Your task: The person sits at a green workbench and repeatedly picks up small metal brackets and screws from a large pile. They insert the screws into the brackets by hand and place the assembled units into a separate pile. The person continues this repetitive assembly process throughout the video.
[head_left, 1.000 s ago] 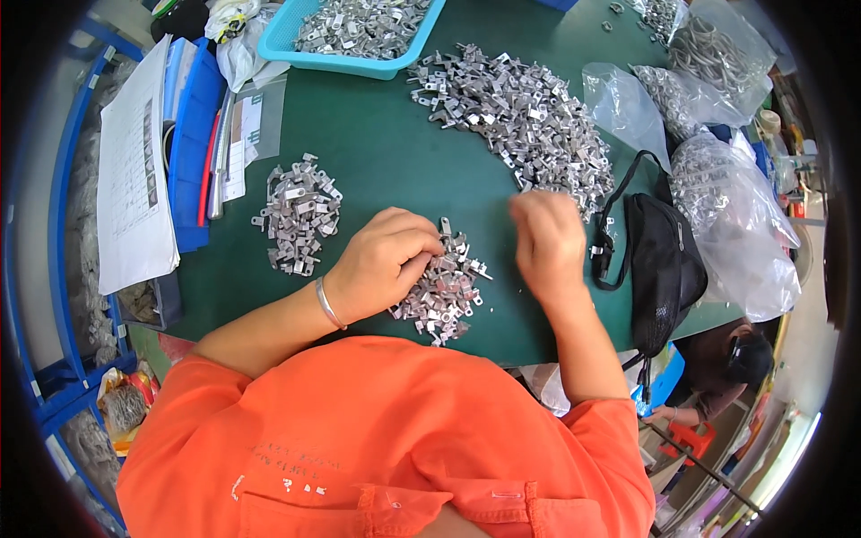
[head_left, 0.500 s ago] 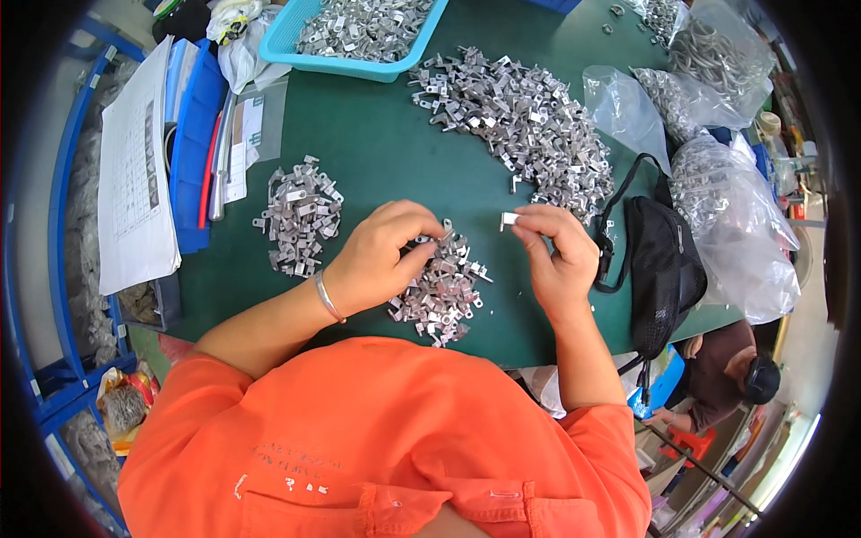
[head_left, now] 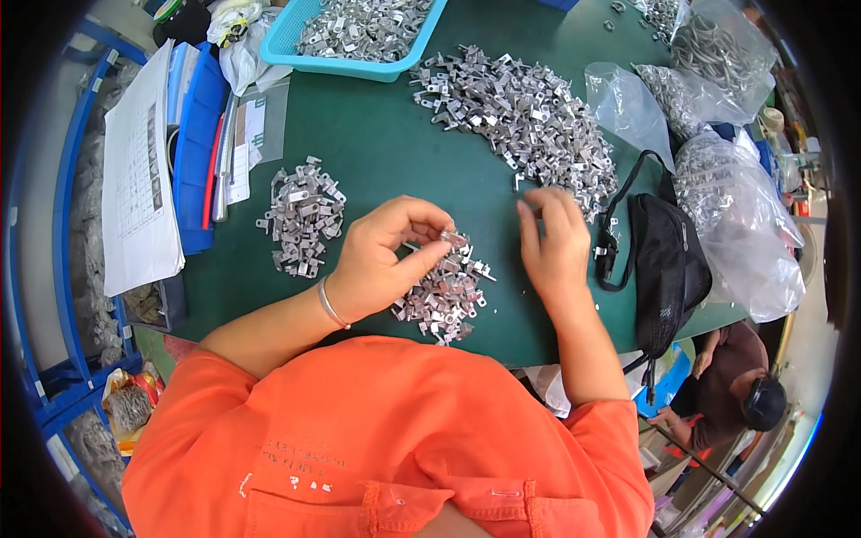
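Observation:
Between the thumb and fingertips of my left hand is a small metal bracket, held over the near end of the table. Under those fingertips lies a loose pile of similar brackets. My right hand is at the lower edge of the large bracket heap. Its thumb stands apart from its bent fingers, and no piece shows in it; the fingertips are partly hidden against the heap. One single bracket lies just beyond the right thumb.
On the left sit a smaller bracket pile and a blue bin with papers. A turquoise basket of metal parts stands at the back. To the right are a black pouch and plastic bags. A co-worker is beyond the table.
My right hand has moved up to the large heap, and the bracket it held is no longer seen there. My left hand has lifted slightly, with a bracket now showing at its fingertips.

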The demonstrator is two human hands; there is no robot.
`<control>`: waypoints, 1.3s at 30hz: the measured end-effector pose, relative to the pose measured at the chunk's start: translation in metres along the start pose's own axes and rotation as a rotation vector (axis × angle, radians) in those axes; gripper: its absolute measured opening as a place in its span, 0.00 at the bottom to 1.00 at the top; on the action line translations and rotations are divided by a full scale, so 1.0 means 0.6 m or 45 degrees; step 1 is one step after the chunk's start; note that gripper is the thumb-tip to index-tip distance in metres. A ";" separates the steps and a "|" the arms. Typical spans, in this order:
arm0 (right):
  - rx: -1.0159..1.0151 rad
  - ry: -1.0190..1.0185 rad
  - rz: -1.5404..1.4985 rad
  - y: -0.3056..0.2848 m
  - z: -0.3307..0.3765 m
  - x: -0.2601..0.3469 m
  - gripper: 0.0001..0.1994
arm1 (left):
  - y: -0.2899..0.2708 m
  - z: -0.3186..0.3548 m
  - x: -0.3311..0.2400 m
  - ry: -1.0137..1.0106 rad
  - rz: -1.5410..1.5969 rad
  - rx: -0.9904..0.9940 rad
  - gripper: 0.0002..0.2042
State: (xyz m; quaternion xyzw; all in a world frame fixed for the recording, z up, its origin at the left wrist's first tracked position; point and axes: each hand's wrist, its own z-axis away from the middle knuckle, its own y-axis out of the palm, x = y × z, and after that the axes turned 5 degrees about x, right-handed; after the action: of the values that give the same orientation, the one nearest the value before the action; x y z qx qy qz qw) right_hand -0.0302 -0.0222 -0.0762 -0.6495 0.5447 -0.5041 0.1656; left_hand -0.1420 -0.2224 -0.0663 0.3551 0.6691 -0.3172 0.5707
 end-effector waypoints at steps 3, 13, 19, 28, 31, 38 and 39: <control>0.041 -0.019 0.295 0.012 -0.019 -0.020 0.04 | -0.011 0.002 -0.010 0.123 -0.144 -0.139 0.12; 0.428 0.727 -1.059 -0.030 -0.014 -0.007 0.04 | -0.174 0.056 -0.017 0.027 -1.207 -0.564 0.07; 0.415 0.673 -1.448 -0.042 -0.005 0.045 0.05 | -0.078 0.028 -0.035 -0.081 -0.352 -0.322 0.09; 0.104 -0.298 -0.112 -0.014 -0.024 0.020 0.08 | -0.014 0.012 0.000 -0.011 -0.135 0.015 0.10; 0.069 -0.107 0.349 0.008 -0.047 -0.030 0.07 | -0.012 0.011 0.001 0.150 -0.314 -0.057 0.18; 0.187 0.345 -0.641 -0.005 -0.034 0.000 0.06 | -0.003 0.002 -0.011 0.364 -0.431 -0.165 0.25; 0.216 0.597 -1.229 -0.002 -0.023 0.013 0.05 | -0.002 0.002 -0.010 0.368 -0.428 -0.165 0.25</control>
State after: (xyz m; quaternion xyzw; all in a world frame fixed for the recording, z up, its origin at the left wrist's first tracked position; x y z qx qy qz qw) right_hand -0.0421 -0.0243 -0.0656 -0.6802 0.1643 -0.6965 -0.1587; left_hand -0.1418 -0.2250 -0.0603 0.2430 0.8126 -0.3098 0.4296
